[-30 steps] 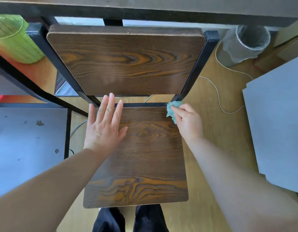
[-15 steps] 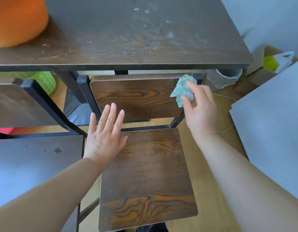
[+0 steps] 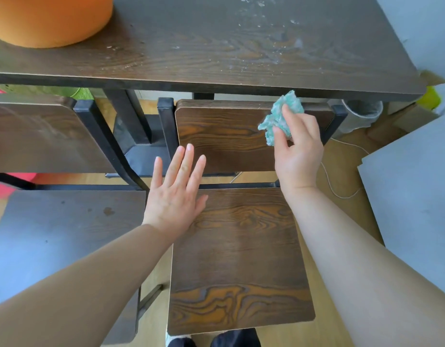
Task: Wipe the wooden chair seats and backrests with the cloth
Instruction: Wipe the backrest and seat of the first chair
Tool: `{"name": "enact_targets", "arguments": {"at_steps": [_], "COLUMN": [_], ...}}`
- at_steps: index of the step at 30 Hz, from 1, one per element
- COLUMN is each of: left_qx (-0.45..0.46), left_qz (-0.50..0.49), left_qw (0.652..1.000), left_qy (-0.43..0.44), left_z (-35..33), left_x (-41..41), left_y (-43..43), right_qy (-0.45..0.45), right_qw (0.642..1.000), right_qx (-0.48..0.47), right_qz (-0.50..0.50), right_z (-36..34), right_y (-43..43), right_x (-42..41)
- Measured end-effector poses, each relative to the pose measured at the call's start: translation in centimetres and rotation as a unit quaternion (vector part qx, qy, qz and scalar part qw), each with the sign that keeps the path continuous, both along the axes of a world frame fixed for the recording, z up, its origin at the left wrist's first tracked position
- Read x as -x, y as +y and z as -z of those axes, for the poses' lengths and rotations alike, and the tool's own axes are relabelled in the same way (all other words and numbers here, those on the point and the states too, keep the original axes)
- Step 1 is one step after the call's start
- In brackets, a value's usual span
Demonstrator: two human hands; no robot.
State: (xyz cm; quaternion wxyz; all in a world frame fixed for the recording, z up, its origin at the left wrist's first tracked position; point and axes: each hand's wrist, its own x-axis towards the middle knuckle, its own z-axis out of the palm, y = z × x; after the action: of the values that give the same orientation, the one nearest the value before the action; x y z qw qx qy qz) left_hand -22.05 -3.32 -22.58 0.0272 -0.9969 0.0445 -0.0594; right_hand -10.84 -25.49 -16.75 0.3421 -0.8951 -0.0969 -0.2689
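Where the cloth (image 3: 280,118) sits: upper right of centre, a bunched teal wad against the upper right part of the backrest (image 3: 224,136), its top just under the table (image 3: 216,46) edge.
Right hand (image 3: 297,151): I have thumb and fingers pinched round the cloth, which lies above and left of the palm and sticks out past the fingertips.
Left hand (image 3: 175,194): fingers straight, holding nothing. The palm is over the upper left corner of the seat (image 3: 239,259). Contact with the wood: I cannot tell.
Seat: centre to lower centre, dark grain, below both hands.
Table: across the top of the frame, white specks at upper right, orange round object (image 3: 48,18) at upper left.
Second chair (image 3: 41,136): left of frame, beside the first.
Floor, right side: lined bin (image 3: 361,116), white cable (image 3: 341,194), grey board (image 3: 411,196).
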Motion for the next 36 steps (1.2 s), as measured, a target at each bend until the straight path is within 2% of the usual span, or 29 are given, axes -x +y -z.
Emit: {"name": "enact_targets", "arguments": {"at_steps": [7,12,17,21,27,31,36], "left_qx": [0.001,0.002,0.0,0.002,0.001,0.0,-0.002], "left_qz": [0.013,0.013,0.014,0.012,0.017,0.024,0.033], "left_qw": [1.0,1.0,0.999,0.999,0.999,0.999,0.998], "left_qy": [0.008,0.019,0.031,0.035,0.041,0.043,0.048], "left_z": [1.4,2.0,2.8,3.2,3.6,3.2,2.7], "left_x": [0.4,0.2,0.2,0.3,0.7,0.9,0.8], "left_y": [0.3,0.1,-0.3,-0.4,-0.7,-1.2,-1.9], "right_qy": [-0.024,0.017,0.106,0.185,0.226,0.238,0.189], "right_qw": [0.998,0.991,0.976,0.966,0.968,0.97,0.972], "right_qx": [0.0,0.054,0.119,0.111,0.034,-0.054,-0.088], "right_qz": [-0.062,-0.121,-0.146,-0.144,-0.107,-0.009,0.106], "right_z": [1.8,4.4,7.9,10.2,11.2,10.7,8.9], "right_y": [0.3,0.5,0.6,0.7,0.4,-2.6,-7.2], "right_x": [0.1,0.7,2.0,3.3,4.6,6.1,5.9]}}
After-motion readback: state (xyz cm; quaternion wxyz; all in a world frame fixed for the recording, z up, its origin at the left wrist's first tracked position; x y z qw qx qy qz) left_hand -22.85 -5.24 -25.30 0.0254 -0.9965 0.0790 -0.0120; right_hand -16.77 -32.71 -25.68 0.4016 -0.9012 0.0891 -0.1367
